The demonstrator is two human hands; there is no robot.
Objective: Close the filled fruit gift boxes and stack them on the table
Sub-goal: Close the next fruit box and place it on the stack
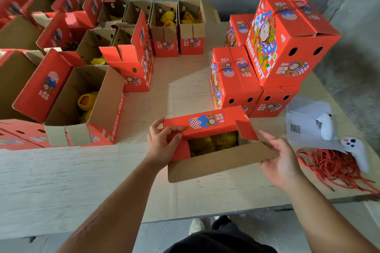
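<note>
A red fruit gift box (207, 122) stands in front of me on the wooden table (61, 181), half open, with yellow net-wrapped fruit (213, 141) showing inside. My left hand (162, 141) grips the left end of its far red flap, which is folded partly over the opening. My right hand (281, 162) holds the right end of the near brown flap (216, 162), which folds out toward me. The closed red boxes (283, 47) stand stacked at the right, one on top tied with red cord.
Several open red boxes (82, 96) holding yellow-wrapped fruit fill the left and back of the table. At the right lie a bundle of red cords (333, 166), a paper sheet (304, 125) and two white controllers (355, 152). A grey wall runs behind.
</note>
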